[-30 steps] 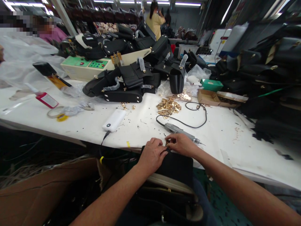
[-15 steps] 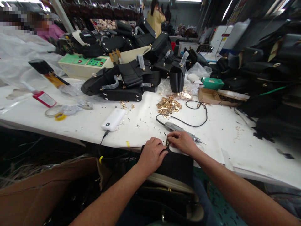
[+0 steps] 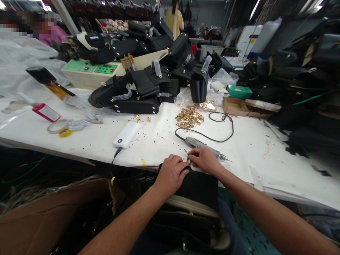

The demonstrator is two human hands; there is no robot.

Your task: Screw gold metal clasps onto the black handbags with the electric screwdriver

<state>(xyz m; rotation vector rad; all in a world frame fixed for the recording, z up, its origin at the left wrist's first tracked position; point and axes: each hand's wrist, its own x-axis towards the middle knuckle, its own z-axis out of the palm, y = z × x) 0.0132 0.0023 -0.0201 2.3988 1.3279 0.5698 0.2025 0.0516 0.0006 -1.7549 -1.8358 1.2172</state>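
The person's left forearm (image 3: 130, 219) and right forearm (image 3: 265, 209) are bare as far as they show, narrowing to the wrists. The left hand (image 3: 171, 175) and right hand (image 3: 204, 160) are bare too. Muted blue cloth (image 3: 227, 216), its weave blurred, covers the lap's right side.

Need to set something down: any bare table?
Nearly bare: between the power tool and the brown specks right of it; also between the yellow tape and the white power bank, bar a few dots. Crowded: back, black bags; centre, gold parts.

Head-worn view; looks forward and down, close above the white table (image 3: 148, 150).
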